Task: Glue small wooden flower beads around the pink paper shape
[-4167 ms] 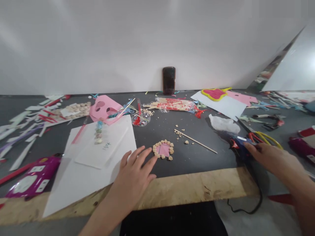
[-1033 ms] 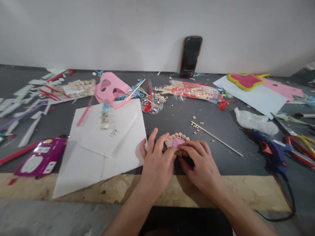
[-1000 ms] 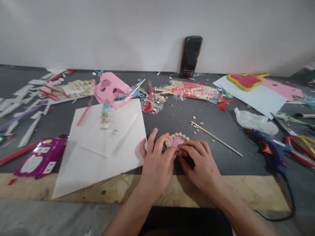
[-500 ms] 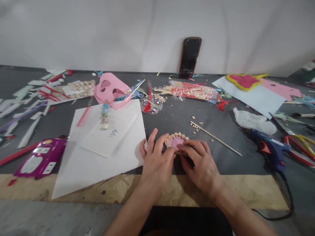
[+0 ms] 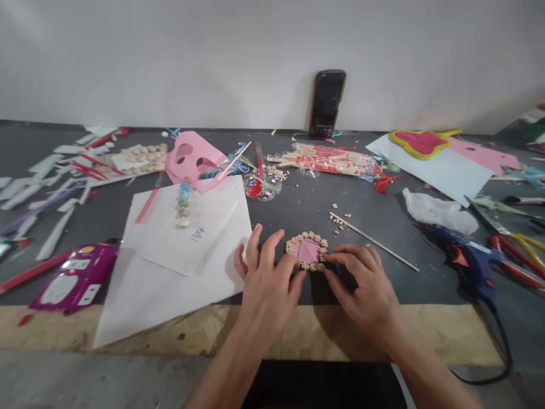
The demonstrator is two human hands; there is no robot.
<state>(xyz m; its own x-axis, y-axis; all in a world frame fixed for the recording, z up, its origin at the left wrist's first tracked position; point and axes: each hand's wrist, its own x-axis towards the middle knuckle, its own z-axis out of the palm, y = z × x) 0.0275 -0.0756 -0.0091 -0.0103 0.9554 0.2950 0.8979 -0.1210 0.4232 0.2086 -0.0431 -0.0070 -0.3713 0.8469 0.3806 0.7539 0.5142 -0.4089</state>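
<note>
Two open hands, left (image 5: 266,281) and right (image 5: 361,281), gripping nothing, fingers just beside a pink paper diamond (image 5: 307,251) on the dark counter (image 5: 409,287), its wooden-bead border (image 5: 313,234) closed all around

Handwritten "154" (image 5: 198,234) in blue ink on the white paper sheet (image 5: 166,284), center-left of frame; print on the purple packet (image 5: 74,278), lower left, is unreadable.

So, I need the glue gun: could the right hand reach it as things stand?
Probably yes: the right hand is empty, with only dark tabletop and a thin, flat-lying stick between it and the glue gun.
</note>
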